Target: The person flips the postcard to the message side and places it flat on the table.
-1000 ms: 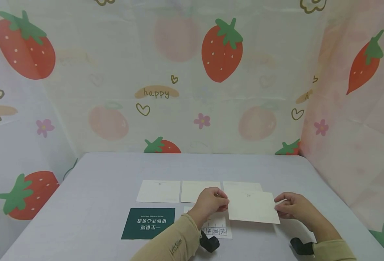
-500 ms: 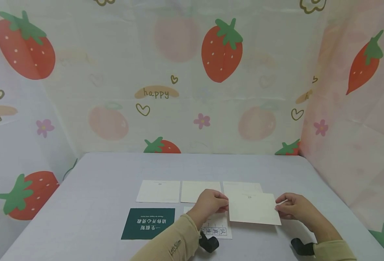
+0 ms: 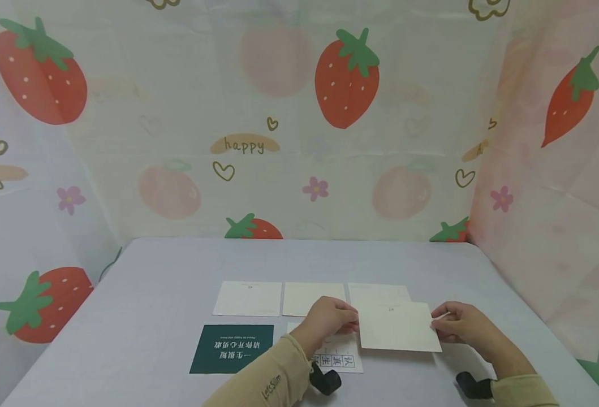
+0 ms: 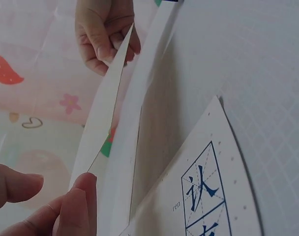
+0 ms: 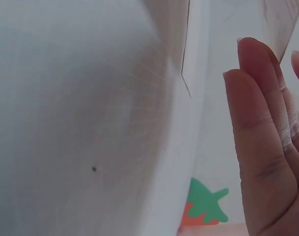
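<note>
Both hands hold a cream postcard (image 3: 400,328) by its opposite short sides, raised over the table with its shadow below. My left hand (image 3: 330,321) pinches the left side; in the left wrist view its fingertips (image 4: 84,184) meet the card's edge. My right hand (image 3: 464,330) pinches the right side, and in the right wrist view its fingers (image 5: 255,113) lie near the card's corner (image 5: 283,24). Beneath the left forearm lies a white card with boxed blue characters (image 3: 340,360), partly hidden. A dark green card with white lettering (image 3: 231,349) rests left of it.
Behind these, a row holds a left cream card (image 3: 246,298), a middle one (image 3: 304,298) partly covered by my left hand, and a right one (image 3: 378,291) overlapped by the held postcard. A white cloth covers the table (image 3: 146,316); a strawberry-print curtain (image 3: 289,186) surrounds it.
The held postcard and both hands have drifted slightly right and towards me. The cards on the table have stayed in place.
</note>
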A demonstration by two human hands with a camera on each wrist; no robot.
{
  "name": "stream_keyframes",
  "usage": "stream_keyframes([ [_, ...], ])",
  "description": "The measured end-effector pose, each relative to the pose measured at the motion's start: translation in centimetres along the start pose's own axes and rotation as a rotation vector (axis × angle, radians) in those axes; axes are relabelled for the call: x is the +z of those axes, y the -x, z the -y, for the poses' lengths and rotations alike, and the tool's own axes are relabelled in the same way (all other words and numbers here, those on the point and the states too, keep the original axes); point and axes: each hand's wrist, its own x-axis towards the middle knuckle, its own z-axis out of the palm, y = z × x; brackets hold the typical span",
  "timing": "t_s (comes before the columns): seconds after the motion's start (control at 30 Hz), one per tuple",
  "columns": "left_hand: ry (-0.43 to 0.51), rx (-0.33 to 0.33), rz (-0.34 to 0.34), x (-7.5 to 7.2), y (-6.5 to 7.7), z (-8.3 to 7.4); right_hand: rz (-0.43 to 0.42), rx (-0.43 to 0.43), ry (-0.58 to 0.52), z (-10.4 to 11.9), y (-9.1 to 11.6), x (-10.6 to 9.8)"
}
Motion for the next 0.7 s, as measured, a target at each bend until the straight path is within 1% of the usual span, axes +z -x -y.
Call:
stream_keyframes([
  [0.1,0.001,-0.004,0.009,0.07,0.09,0.07,0.006,0.014,0.017,-0.09,0.03,-0.04],
  [0.2,0.012,-0.011,0.015,0.16,0.15,0.20,-0.018,0.061,0.044,-0.22,-0.06,0.04],
  [0.3,0.030,-0.017,0.020,0.24,0.24,0.34,-0.023,0.080,0.068,-0.40,-0.12,0.05],
  [0.47,0.051,-0.017,0.028,0.31,0.31,0.50,-0.005,0.076,0.073,-0.56,-0.02,0.01],
  [0.7,0.037,-0.013,0.033,0.26,0.44,0.58,0.042,0.057,0.047,-0.66,0.11,-0.08],
])
